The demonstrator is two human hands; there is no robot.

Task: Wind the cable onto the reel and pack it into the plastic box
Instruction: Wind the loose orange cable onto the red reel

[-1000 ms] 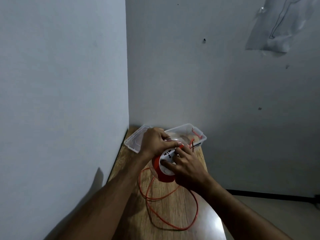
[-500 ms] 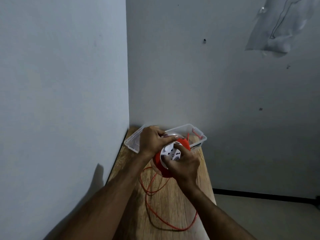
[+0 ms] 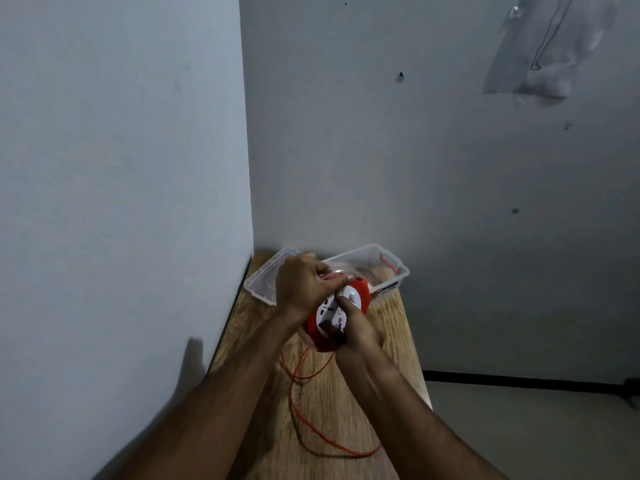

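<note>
Presently the reel (image 3: 334,315), red with a white socket face, is held above the wooden table (image 3: 391,341), its round face tilted up toward the camera; the left hand (image 3: 303,287) is clamped on its upper rim; the right hand (image 3: 358,329) grips its lower right edge, fingers on the face. Loose orange cable (image 3: 311,427) hangs down and loops on the table toward the near right edge. The plastic box (image 3: 394,268) sits open just behind, against the back wall (image 3: 415,185); the left wall (image 3: 121,202) flanks the table closely.
</note>
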